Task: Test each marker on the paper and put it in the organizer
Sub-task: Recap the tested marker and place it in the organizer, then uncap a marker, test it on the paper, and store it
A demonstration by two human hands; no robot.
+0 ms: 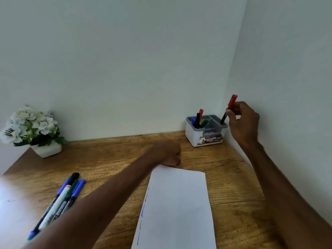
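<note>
My right hand [242,123] pinches a black marker with a red cap [229,108], its lower end inside the right compartment of the grey and white organizer [204,139]. The organizer's left compartment holds several markers [198,119], among them red-capped, blue and green ones. My left hand [168,153] rests in a fist on the wooden desk at the far edge of the white paper [177,209]. Scribbled test lines run down the paper's left edge. Several more markers [61,198] lie in a bunch on the desk at the left, partly behind my left forearm.
A white pot of white flowers [34,130] stands at the back left of the desk [107,155]. The organizer sits in the back right corner, where two walls meet. Glare washes out the desk's near left part.
</note>
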